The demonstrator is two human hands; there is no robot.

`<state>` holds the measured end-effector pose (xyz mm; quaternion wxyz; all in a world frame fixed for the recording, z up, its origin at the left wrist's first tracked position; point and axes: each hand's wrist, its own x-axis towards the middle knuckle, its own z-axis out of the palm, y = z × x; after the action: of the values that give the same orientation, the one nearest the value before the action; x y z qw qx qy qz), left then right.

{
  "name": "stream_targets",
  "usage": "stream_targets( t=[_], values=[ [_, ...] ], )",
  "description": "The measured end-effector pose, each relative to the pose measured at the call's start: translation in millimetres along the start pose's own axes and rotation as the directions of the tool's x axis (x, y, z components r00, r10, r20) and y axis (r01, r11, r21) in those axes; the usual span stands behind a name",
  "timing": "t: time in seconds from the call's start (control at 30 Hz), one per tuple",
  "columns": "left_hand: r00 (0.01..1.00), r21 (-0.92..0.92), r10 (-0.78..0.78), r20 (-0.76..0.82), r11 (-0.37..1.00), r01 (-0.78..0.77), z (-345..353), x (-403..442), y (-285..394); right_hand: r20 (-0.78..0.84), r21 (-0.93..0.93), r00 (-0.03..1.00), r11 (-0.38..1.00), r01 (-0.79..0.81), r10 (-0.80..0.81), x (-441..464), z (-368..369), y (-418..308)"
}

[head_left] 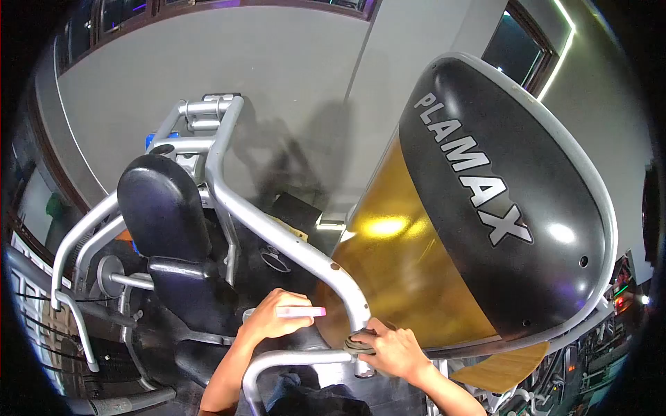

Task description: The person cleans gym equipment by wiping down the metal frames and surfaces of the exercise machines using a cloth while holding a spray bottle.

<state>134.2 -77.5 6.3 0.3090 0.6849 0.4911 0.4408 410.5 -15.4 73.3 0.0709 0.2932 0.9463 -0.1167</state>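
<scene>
Pink-tipped bottle point(297, 312), cloth point(358, 343) against silver tube point(305, 258)

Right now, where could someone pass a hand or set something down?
A hand might pass between the lower black pad and the long curved silver tube, beyond the left hand. That pad looks bare below the backrest, perhaps not level. It's crowded at the tube's near end, where the right hand holds a cloth.

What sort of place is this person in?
It looks like a gym: there is a padded black backrest, a frame of bent silver tubes, and a large black-and-gold cover marked PLAMAX, probably the casing of an exercise machine.
</scene>
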Motion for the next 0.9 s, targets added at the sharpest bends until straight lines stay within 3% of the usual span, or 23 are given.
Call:
stream_targets(
  t=[0.03,0.13,0.17,0.27,0.43,0.5,0.53,0.7,0.8,0.9],
  values=[
    [1.0,-0.005,-0.018,0.017,1.0,0.018,1,0,0,0.001,-0.001,1.0,1.0,-0.001,0.001,4,0,2],
    [0.999,-0.044,-0.029,0.044,0.999,0.031,-1,2,5,-0.248,-0.065,0.969,0.997,-0.03,0.013,28,5,9],
    [0.998,-0.085,-0.026,0.051,0.996,0.031,-1,2,5,-0.246,-0.062,0.969,0.998,-0.028,0.012,33,4,9],
    [0.996,-0.066,-0.011,0.09,0.998,0.017,-2,2,3,-0.239,0.082,0.946,0.975,-0.207,0.221,44,0,7],
    [0.996,-0.06,-0.06,0.071,0.996,0.065,-9,6,16,-0.304,0.184,0.93,0.97,-0.158,0.209,16,18,8],
    [0.995,0.025,0.064,0.079,0.998,-0.066,-10,8,13,-0.3,0.267,0.941,0.961,-0.073,0.155,-4,26,14],
    [0.995,0.055,0.065,0.08,0.996,-0.069,-14,11,27,-0.2,0.323,0.967,0.942,-0.088,0.159,-20,32,18],
    [1.0,0.25,0.006,0.023,0.968,-0.011,-18,14,72,-0.175,0.423,0.983,0.906,0.022,0.058,-35,45,31],
    [0.997,0.334,-0.069,-0.046,0.939,0.081,-13,13,104,-0.239,0.572,0.953,0.82,-0.015,0.184,-24,52,30],
    [0.984,0.366,-0.151,-0.09,0.914,0.174,-5,10,128,-0.33,0.669,0.915,0.741,0.053,0.233,-14,59,31]
  ],
)
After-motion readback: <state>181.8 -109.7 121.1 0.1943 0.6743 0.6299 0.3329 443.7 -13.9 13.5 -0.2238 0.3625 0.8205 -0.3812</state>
